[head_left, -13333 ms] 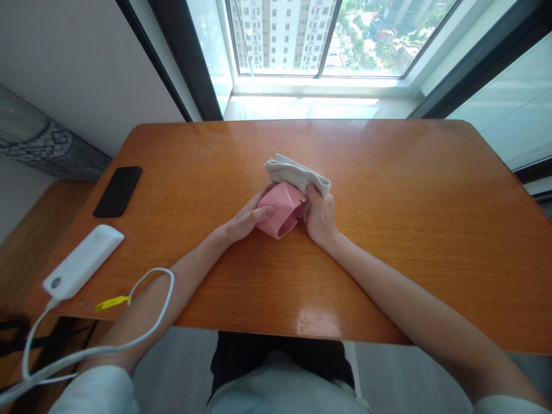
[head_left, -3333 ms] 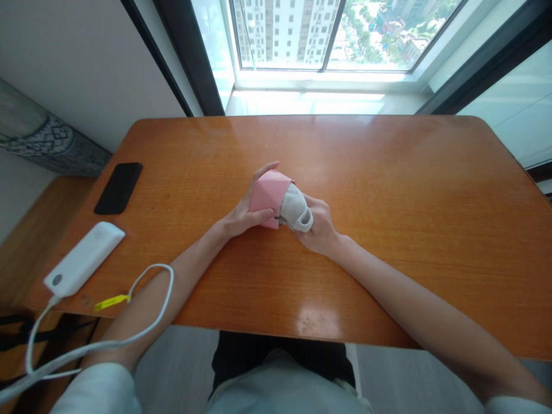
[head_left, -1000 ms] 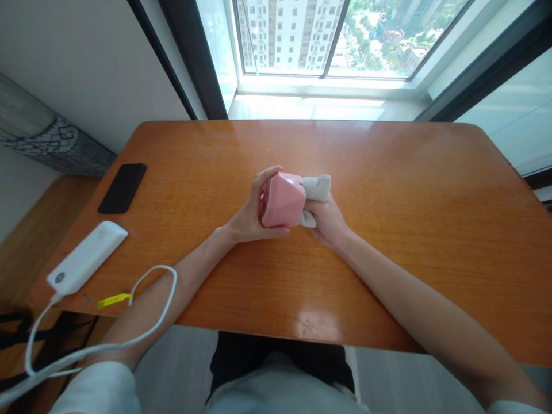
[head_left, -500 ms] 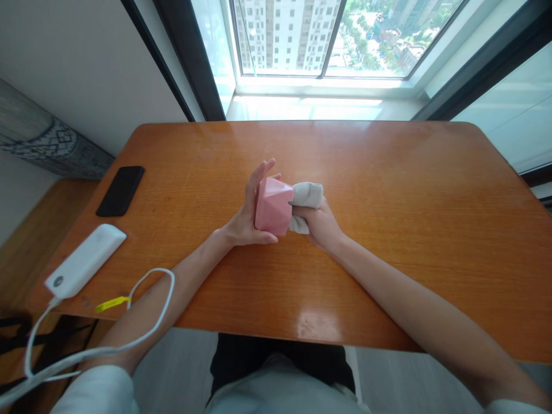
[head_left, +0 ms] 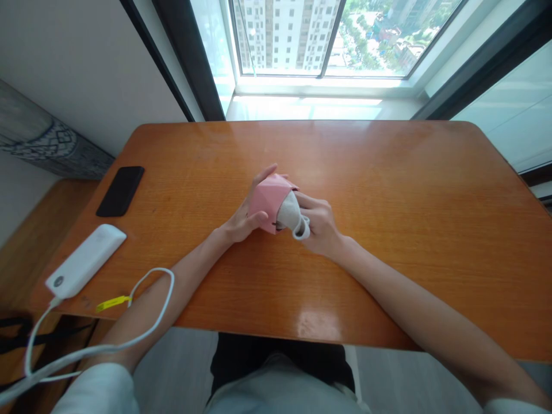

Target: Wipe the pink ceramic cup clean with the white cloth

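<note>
A pink faceted cup-like container (head_left: 268,199) is held above the middle of the table, tilted so that its opening faces right. My left hand (head_left: 244,217) wraps round its left side, thumb in front and fingers behind. At the opening is a light grey cloth (head_left: 290,211), bunched up and partly inside. My right hand (head_left: 318,224) grips this cloth at the rim, its fingertips hidden behind the cloth and the container's edge. A loose fold of the cloth curls out below the right fingers.
On the left of the brown wooden table (head_left: 388,230) lie a black phone (head_left: 121,191) and a white power bank (head_left: 86,260). A white cable (head_left: 166,310) with a yellow tag (head_left: 112,303) loops across my left forearm. A window stands beyond the far edge.
The pink container has turned, so its opening now shows more toward me. My right hand has shifted slightly, and the cloth now fills the opening, with less hanging outside.
</note>
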Tool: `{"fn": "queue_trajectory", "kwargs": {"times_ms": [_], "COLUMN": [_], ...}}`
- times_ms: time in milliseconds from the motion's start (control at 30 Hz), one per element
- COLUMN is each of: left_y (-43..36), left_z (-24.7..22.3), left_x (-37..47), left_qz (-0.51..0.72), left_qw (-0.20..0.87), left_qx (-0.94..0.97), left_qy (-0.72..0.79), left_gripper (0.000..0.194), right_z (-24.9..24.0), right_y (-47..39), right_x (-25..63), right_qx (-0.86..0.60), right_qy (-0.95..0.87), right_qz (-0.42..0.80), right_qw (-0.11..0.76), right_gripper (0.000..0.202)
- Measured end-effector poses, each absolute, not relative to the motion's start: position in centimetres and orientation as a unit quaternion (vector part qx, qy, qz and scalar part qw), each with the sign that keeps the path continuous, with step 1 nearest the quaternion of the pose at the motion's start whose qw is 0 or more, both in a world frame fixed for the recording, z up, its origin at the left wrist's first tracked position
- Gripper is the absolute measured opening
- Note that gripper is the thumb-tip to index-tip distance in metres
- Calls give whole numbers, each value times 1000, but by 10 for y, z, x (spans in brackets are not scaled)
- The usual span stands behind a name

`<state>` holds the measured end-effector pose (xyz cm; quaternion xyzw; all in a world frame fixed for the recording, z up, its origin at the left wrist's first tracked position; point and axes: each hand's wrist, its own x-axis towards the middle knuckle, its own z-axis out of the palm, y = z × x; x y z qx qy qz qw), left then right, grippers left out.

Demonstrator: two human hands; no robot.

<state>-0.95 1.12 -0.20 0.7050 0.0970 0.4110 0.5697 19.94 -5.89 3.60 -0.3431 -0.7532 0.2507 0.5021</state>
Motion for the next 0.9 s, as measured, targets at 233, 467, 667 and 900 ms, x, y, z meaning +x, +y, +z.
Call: {"fn": "queue_trajectory", "kwargs": {"times_ms": [233,467,667,900], "left_y": [17,8,10,11], "left_z": [-14,-2,6,18], "left_x": [-7,-9,-12,-13], "left_qz": [444,434,338,236], "left_qw": [427,514,710,801], "left_qx": [782,728,583,526], "left_qy": [94,132,205,160], "left_gripper": [143,117,88,88], "right_z": [31,33,48,56], "right_y": [-53,-53,-49,-38], "right_x": [183,199,212,236], "right_qx": [-398,-358,-263,-321], "right_qy": [-312,-691,-919,-898], "right_qz": [651,367,-29,-65], "right_qw": [567,510,292,295], "right_gripper": [29,18,24,35]}}
